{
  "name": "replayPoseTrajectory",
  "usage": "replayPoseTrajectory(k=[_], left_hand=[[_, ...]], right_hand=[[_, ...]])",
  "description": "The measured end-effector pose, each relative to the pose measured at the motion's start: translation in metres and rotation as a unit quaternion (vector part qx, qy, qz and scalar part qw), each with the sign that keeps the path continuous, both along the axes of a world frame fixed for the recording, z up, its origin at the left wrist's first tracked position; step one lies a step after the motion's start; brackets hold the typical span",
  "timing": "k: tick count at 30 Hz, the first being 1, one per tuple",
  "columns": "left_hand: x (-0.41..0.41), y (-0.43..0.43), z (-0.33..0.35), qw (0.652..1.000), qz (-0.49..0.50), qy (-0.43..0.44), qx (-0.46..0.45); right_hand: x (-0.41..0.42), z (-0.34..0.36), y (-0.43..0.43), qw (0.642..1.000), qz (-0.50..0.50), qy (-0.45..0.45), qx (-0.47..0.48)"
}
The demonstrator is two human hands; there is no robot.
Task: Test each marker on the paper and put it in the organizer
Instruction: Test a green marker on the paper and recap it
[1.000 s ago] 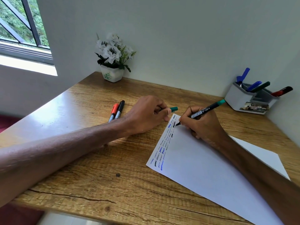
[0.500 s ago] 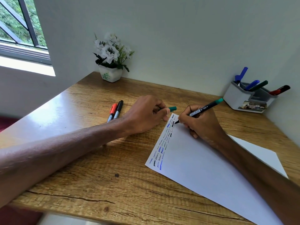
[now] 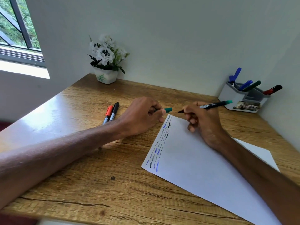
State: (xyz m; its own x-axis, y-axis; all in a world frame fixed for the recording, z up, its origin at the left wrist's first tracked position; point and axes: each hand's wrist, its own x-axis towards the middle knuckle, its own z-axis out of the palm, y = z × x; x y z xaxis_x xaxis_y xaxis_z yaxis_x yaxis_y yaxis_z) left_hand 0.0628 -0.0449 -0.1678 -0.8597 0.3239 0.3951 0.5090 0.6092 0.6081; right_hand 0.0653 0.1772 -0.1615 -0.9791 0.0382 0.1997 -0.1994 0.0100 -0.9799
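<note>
The left hand (image 3: pixel 141 116) lies knuckles up, pinching a teal cap (image 3: pixel 168 109); the right hand (image 3: pixel 203 121), curled near it, grips a marker (image 3: pixel 212 105), tip pointing left.

White paper (image 3: pixel 203 168) with blue and black scribbles; black marker (image 3: pixel 211 105), teal cap (image 3: pixel 168 109); grey organizer (image 3: pixel 230 96); wood-grain desk (image 3: pixel 81 184).
</note>
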Motion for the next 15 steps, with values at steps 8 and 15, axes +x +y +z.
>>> replayPoseTrajectory(k=[8, 15], left_hand=[[0.003, 0.0, 0.003, 1.0, -0.008, 0.005, 0.022], [0.005, -0.003, 0.008, 1.0, -0.005, 0.003, 0.011]], right_hand=[[-0.003, 0.011, 0.007, 0.995, 0.084, 0.012, -0.05], [0.001, 0.013, 0.003, 0.993, 0.114, 0.022, -0.033]])
